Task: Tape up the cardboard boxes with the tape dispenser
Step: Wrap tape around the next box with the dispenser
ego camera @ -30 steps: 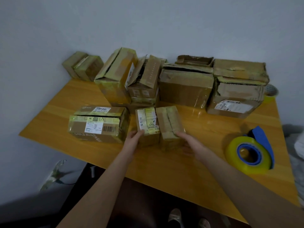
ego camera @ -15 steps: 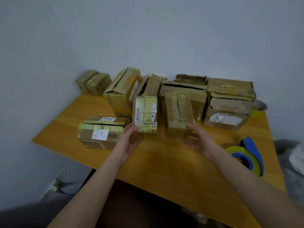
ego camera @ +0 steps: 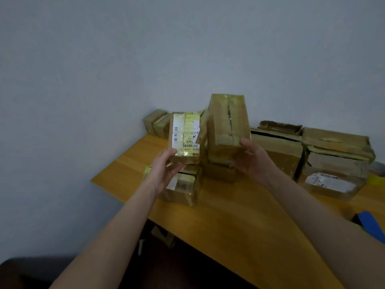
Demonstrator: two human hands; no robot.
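Two small cardboard boxes are held up in the air above the wooden table [ego camera: 239, 222]. My left hand [ego camera: 166, 170] grips the bottom of a labelled box [ego camera: 185, 136] wrapped in yellowish tape. My right hand [ego camera: 252, 161] grips the bottom of a plain brown box [ego camera: 228, 124] with a slit along its taped seam. The blue tape dispenser [ego camera: 370, 226] shows only partly at the right edge, on the table, away from both hands.
A taped labelled box [ego camera: 183, 188] lies on the table under my left hand. Larger boxes [ego camera: 333, 163] are stacked along the wall at the right, small ones [ego camera: 156, 125] in the far corner. The table's near edge runs diagonally below my arms.
Both hands have raised their boxes higher off the table, and the view has tilted up and to the left, pushing the tape dispenser to the right edge.
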